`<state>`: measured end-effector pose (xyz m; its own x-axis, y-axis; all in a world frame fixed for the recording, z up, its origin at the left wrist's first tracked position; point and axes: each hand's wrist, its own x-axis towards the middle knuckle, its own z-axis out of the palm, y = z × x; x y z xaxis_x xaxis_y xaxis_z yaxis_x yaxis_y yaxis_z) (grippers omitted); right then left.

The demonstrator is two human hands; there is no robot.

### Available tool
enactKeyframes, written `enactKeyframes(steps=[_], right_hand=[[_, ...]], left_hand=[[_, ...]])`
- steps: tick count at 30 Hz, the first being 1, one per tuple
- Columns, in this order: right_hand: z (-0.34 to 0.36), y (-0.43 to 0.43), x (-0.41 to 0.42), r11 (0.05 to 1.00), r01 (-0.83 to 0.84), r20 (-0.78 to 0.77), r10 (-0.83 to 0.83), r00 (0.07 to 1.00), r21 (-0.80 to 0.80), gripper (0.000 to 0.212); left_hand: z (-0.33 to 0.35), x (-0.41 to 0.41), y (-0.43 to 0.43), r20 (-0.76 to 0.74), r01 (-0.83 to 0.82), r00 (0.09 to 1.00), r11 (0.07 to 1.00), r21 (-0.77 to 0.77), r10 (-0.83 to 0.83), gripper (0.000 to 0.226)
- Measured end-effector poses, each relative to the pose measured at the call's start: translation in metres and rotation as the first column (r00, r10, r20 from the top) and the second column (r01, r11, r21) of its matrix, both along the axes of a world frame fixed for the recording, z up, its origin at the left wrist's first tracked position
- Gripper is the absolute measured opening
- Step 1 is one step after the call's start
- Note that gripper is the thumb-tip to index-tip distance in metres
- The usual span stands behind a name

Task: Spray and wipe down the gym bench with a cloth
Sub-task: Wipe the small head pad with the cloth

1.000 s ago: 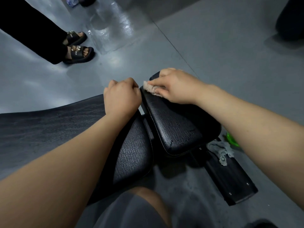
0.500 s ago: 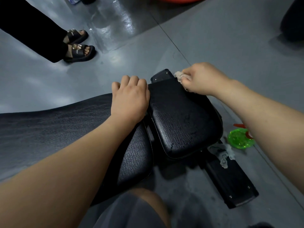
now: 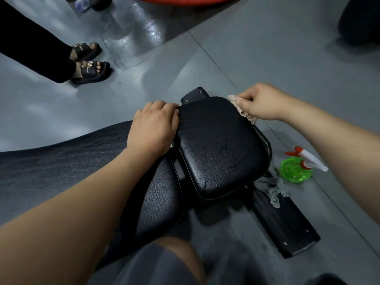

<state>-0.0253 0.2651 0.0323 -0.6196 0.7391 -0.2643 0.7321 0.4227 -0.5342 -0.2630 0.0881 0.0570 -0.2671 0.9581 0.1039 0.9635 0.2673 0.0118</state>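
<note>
— Any writing you can read?

— None. The two black sandals (image 3: 90, 64) on another person's feet carry small letters and a bear figure, but they are too small to read. The spray bottle (image 3: 296, 170) shows no label.

— What's in that bottle?

— It is clear green with a white-and-red trigger head. It sits on the grey floor (image 3: 267, 48), just beside the base bar (image 3: 287, 223) of the bench (image 3: 160, 198). How full it is, I cannot tell. (A second, small bottle (image 3: 82, 3) at the top left edge is a blur.)

— And the pads?

— Two, both black: the long back pad (image 3: 61, 161) at left and the seat pad (image 3: 220, 149), its near part dotted with droplets. The left hand (image 3: 153, 128) lies at the seat pad's left edge, fingers bent over it, holding it. The right hand (image 3: 261, 102) clenches one beige cloth (image 3: 240, 109) and presses it on the pad's far right corner.

— Anything else?

— One torn grey scrap (image 3: 273, 191) lies on the base bar.
</note>
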Motion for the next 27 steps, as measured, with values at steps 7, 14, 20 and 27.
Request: enactKeyframes(steps=[7, 14, 20, 27], right_hand=[[0.002, -0.006, 0.006, 0.992, 0.011, -0.180, -0.034, 0.983, -0.126, 0.033], [0.035, 0.003, 0.018, 0.921, -0.072, 0.169, 0.146, 0.975, -0.383, 0.016], [0.023, -0.004, -0.011, 0.999, -0.029, -0.011, 0.029, 1.000, 0.046, 0.028], [0.044, -0.008, 0.005, 0.956, -0.294, 0.226, 0.282, 0.932, 0.019, 0.036]], left_hand=[[0.000, 0.004, 0.001, -0.013, -0.029, 1.000, 0.999, -0.040, 0.029, 0.036], [0.002, 0.007, 0.003, -0.014, -0.050, 0.999, 0.997, -0.060, 0.049, 0.036], [0.002, 0.007, 0.003, -0.034, -0.062, 0.998, 0.996, -0.071, 0.060, 0.035], [0.003, 0.008, 0.003, -0.038, -0.062, 0.998, 0.995, -0.080, 0.060, 0.035]])
